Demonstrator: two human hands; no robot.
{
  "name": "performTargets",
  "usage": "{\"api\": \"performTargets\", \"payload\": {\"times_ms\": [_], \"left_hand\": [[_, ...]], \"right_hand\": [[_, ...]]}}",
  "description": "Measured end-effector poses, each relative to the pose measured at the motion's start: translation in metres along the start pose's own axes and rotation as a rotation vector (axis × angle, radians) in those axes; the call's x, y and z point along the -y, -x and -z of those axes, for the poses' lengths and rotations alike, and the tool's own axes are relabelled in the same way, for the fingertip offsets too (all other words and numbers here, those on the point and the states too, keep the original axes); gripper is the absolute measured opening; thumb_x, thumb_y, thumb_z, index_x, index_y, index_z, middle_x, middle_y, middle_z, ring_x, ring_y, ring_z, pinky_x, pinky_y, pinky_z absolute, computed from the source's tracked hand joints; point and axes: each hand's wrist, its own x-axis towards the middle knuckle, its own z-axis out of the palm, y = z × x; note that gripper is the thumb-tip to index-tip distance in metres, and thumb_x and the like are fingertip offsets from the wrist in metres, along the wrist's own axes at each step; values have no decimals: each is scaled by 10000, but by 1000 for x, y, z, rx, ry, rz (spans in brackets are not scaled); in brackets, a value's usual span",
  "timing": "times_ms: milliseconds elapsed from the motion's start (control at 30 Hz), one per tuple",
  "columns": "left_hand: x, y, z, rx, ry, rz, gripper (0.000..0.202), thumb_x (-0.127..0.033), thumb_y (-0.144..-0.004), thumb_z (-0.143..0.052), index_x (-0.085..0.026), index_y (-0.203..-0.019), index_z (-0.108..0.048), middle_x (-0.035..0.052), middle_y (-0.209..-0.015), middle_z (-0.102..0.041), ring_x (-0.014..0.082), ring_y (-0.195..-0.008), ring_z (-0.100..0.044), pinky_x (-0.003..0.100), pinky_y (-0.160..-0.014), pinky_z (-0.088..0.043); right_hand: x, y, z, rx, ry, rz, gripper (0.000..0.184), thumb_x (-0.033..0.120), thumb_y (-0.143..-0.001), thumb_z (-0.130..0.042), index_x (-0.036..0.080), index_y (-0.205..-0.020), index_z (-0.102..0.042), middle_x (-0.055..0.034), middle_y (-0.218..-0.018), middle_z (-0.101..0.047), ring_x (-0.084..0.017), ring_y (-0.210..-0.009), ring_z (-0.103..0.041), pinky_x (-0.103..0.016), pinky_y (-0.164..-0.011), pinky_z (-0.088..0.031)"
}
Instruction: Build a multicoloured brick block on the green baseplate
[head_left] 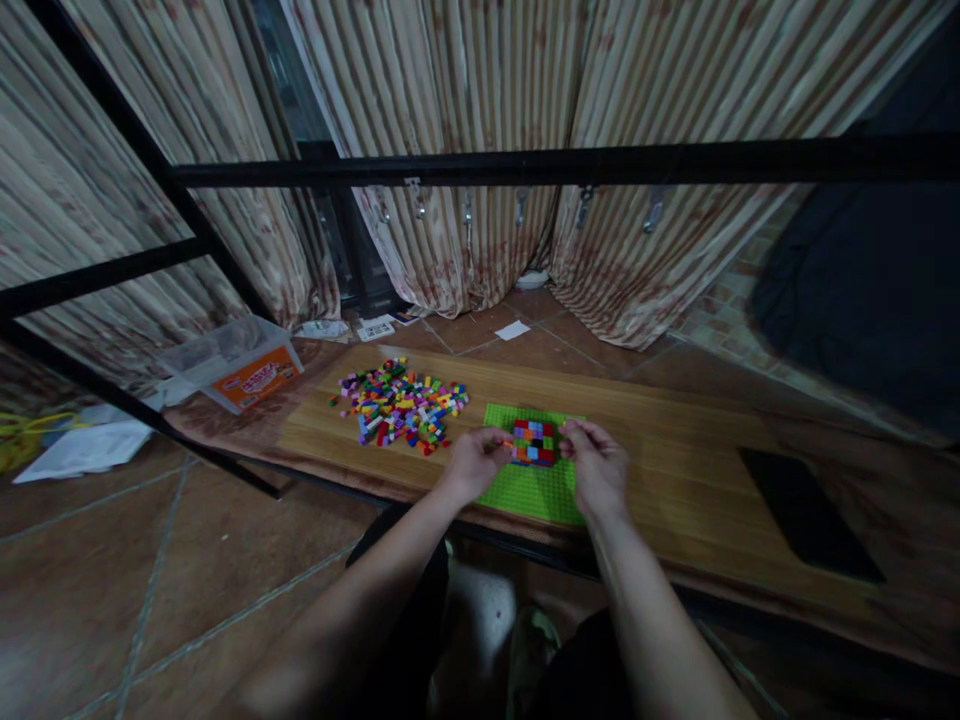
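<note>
A green baseplate (525, 488) lies on a low wooden board (675, 460). On it stands a small block of joined coloured bricks (534, 442). My left hand (476, 462) rests at the block's left side with fingers curled, pinching a small orange piece against it. My right hand (596, 462) sits at the block's right side, fingers bent and pinched near its top corner; what they hold is too small to name. A heap of loose coloured bricks (401, 402) lies to the left of the baseplate.
A clear plastic box with an orange label (240, 365) stands at the board's far left. A dark flat slab (806, 515) lies at the right. Black metal bars (555, 160) cross in front of striped curtains (480, 90). Papers (82, 448) lie on the tiled floor.
</note>
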Motion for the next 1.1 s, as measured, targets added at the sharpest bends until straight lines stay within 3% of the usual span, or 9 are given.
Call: {"api": "performTargets", "payload": {"times_ms": [167,367,800,1100], "left_hand": [[-13,-12,-12,-2,-128,-13,181,-126,-772,-598,-169,-897,-723,12,-766,-719,120,-684,-648,216,-657,-512],[-29,-14,-21,-34,-173,-2,138,-104,-774,-611,-154,-848,-716,53,-896,-743,138,-781,-685,244,-733,-534],[-27,-11,-27,-156,-164,28,120,-199,-771,-637,-159,-821,-739,30,-762,-727,128,-691,-653,210,-630,-495],[-29,-13,-32,-138,-291,47,123,-203,-792,-616,-188,-831,-731,23,-806,-736,126,-725,-657,223,-671,-485]], "right_hand": [[1,-2,1,-5,40,-6,255,363,-585,-748,164,-735,-696,-5,-630,-675,-91,-487,-532,-231,-482,-413],[1,-4,0,1,67,-11,256,363,-601,-741,163,-752,-691,-2,-631,-673,-90,-485,-530,-228,-479,-409],[1,-4,-4,16,95,-12,261,382,-612,-727,168,-757,-691,-11,-649,-683,-106,-501,-537,-247,-502,-417],[0,-3,-3,22,109,-22,264,389,-612,-736,173,-759,-699,-12,-667,-686,-108,-515,-537,-252,-511,-418]]}}
